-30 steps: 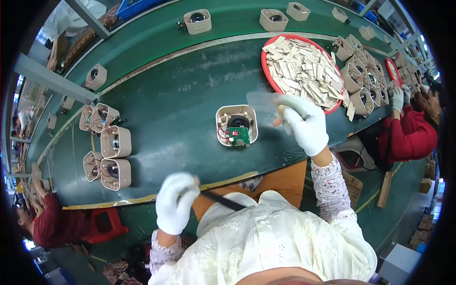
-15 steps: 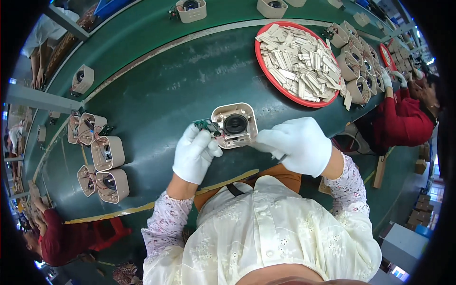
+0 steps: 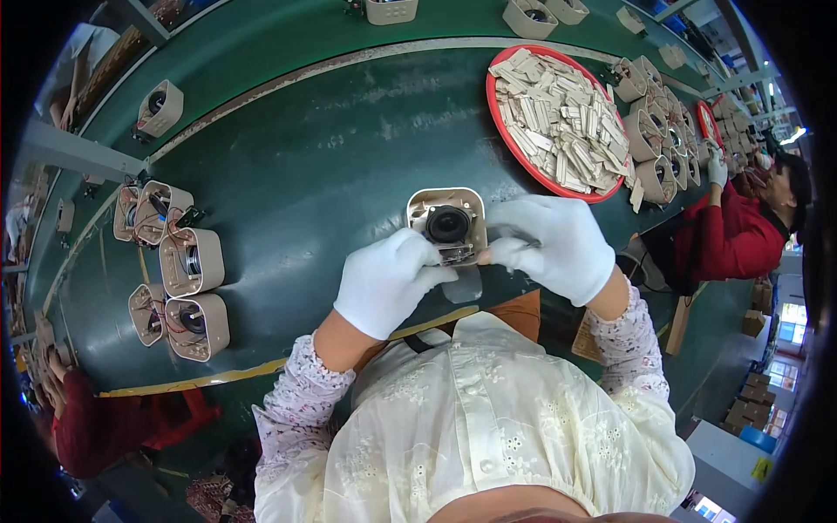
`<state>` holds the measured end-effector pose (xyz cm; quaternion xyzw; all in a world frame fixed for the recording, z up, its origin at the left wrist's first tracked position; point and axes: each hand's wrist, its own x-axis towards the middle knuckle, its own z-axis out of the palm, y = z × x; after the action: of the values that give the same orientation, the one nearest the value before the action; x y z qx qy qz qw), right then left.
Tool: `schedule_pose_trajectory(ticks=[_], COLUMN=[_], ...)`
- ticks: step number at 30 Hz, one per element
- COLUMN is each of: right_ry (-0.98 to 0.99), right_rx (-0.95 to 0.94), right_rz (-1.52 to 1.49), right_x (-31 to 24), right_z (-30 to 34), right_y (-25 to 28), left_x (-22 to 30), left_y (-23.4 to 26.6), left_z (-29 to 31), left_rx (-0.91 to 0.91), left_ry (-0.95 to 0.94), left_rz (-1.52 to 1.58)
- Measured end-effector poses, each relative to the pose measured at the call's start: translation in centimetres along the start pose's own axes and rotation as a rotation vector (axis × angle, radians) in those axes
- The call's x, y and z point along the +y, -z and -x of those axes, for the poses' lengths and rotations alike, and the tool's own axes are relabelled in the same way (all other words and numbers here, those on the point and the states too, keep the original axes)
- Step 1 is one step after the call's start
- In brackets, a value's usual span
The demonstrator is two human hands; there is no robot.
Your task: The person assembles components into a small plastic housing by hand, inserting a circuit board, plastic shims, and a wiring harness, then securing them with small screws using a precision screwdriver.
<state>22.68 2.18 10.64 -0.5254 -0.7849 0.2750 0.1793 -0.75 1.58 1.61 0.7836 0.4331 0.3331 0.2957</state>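
Note:
In front of me on the bench sits a beige speaker housing, its open side up, with a round black speaker driver inside. My left hand, in a white glove, has its fingers closed on the housing's lower left edge. My right hand, also gloved, is curled at the housing's right side, its fingertips touching the lower right corner. Something dark grey shows between its fingers; its kind I cannot make out. The green circuit board is hidden, and the left fingers cover part of the housing's near edge.
A red basin heaped with beige plastic strips stands at the far right. Beyond it are several grouped speaker housings. More housings with red wires stand at the left. A co-worker in red sits at the right. Housings line the far green belt.
My left hand has moved right, onto the housing's near edge; the green board it held no longer shows. The right hand stays at the housing's right side. The whole view has shifted slightly.

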Motion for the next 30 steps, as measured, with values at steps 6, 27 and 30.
schedule_pose_trajectory(ticks=[6,27,30], right_ry=[0.33,0.504,0.539], right_rx=[-0.045,-0.178,-0.144], right_rz=[0.335,0.394,0.367], right_x=[1.1,3.8,3.6], right_z=[0.6,-0.3,-0.4], right_y=[-3.3,-4.9,-5.3], left_x=[-0.3,-0.8,-0.9], left_y=[0.9,-0.5,-0.9], left_z=[-0.9,0.0,0.8], left_rx=[-0.143,-0.192,-0.176], left_ry=[-0.08,0.049,0.261], left_rz=[-0.095,0.17,0.36])
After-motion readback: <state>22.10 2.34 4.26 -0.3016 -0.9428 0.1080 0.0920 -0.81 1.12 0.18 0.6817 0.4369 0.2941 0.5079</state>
